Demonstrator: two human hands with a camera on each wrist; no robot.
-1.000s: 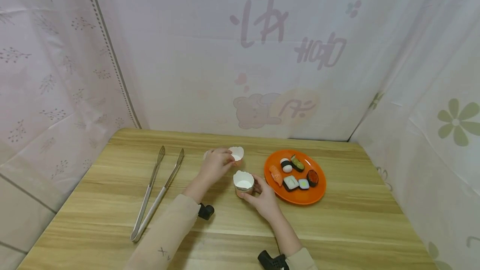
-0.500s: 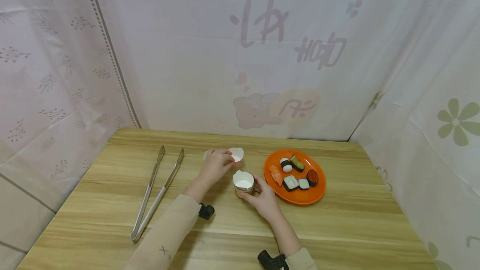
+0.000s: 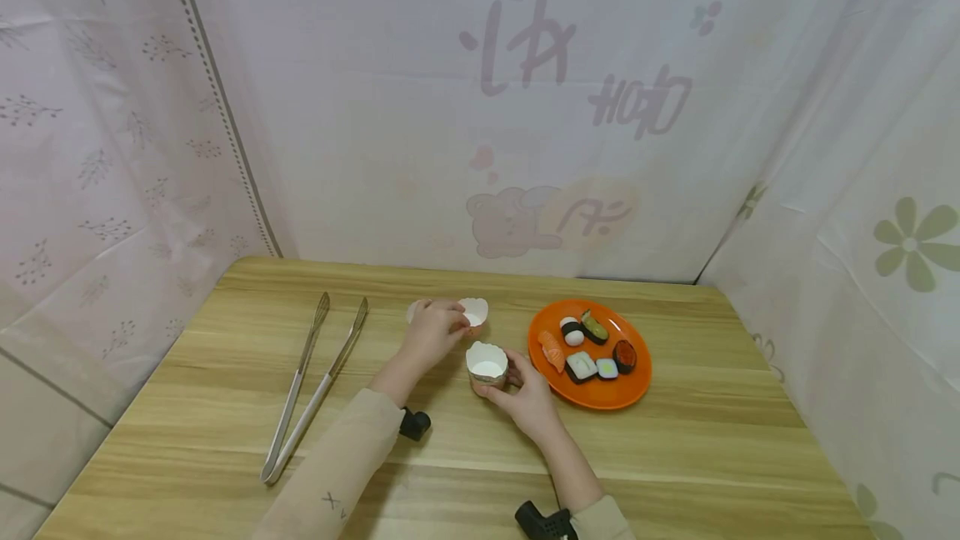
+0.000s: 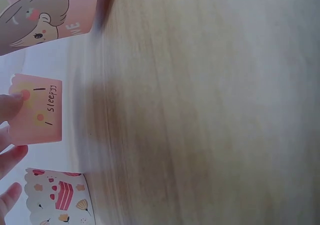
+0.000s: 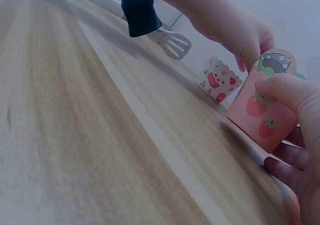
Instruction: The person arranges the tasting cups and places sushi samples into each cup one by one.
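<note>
In the head view my left hand [image 3: 431, 336] pinches the rim of a pink paper baking cup [image 3: 474, 315]; the left wrist view shows "sleepyy" lettered on this cup [image 4: 42, 110]. My right hand [image 3: 527, 398] grips another scalloped paper baking cup [image 3: 487, 365], white inside, nearer to me. Strawberries decorate the side of that cup [image 5: 262, 110] in the right wrist view, with my thumb pressed against it. A white paper cup with cake drawings [image 4: 60, 197] stands beyond the left hand, which mostly hides it in the head view.
To the right lies an orange plate [image 3: 630, 390] bearing several sushi pieces [image 3: 581, 367]. Long metal tongs [image 3: 311, 407] rest spread on the wooden table [image 3: 675, 473] at the left. Curtains [image 3: 375, 148] hang close behind and beside the table.
Almost nothing differs. Both hands keep their places and their cups; the left forearm has shifted very slightly to the right.
</note>
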